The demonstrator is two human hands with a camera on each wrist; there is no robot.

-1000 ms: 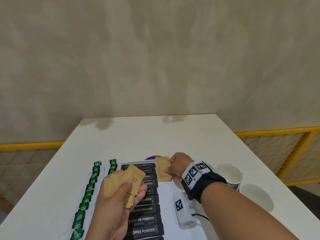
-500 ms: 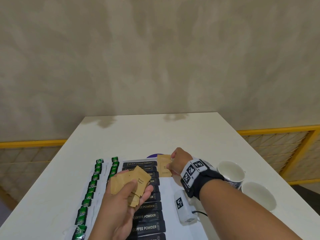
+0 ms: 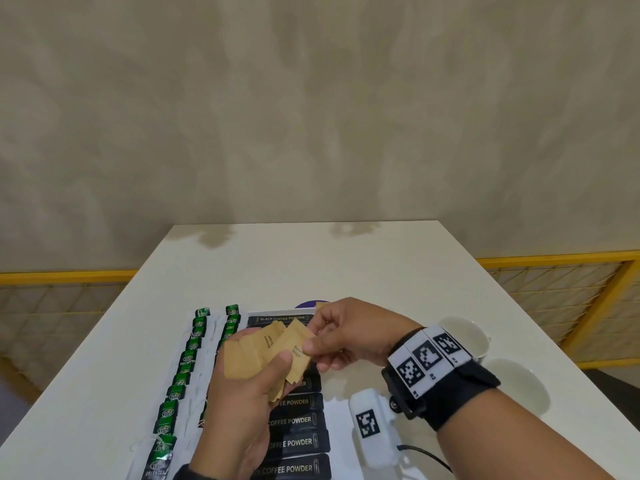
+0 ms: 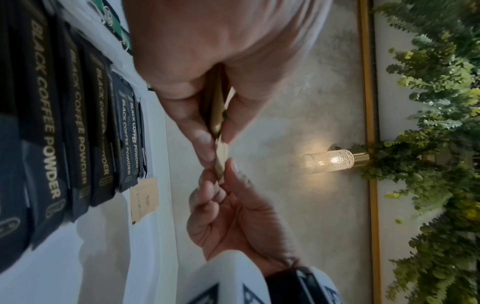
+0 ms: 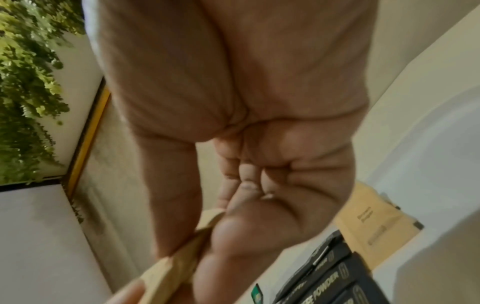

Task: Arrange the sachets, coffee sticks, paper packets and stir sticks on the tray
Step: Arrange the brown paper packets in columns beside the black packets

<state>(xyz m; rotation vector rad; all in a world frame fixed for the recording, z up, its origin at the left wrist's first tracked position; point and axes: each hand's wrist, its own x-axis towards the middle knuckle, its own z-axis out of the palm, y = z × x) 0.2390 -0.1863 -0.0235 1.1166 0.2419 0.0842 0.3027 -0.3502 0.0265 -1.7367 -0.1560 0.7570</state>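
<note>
My left hand point(image 3: 249, 393) grips a fanned stack of brown paper sugar packets point(image 3: 258, 353) above the tray point(image 3: 337, 420). My right hand point(image 3: 343, 334) pinches the top packet point(image 3: 294, 341) of that stack between thumb and forefinger; the pinch also shows in the left wrist view at the packet's edge point(image 4: 221, 164). One brown packet point(image 4: 145, 197) lies flat at the far end of the tray, beside the black coffee sticks point(image 3: 294, 420). The sticks lie in one column. Green sachets point(image 3: 187, 358) lie in two columns to their left. No stir sticks show.
A white cup point(image 3: 464, 337) and a white saucer point(image 3: 519, 386) stand on the table to the right of the tray. A purple object point(image 3: 311, 302) peeks out behind the tray's far edge. A yellow-framed mesh barrier point(image 3: 554, 289) runs behind the white table point(image 3: 311, 258).
My right hand left a brown packet on the tray's far end and came back to the stack in my left hand. It now pinches another packet.
</note>
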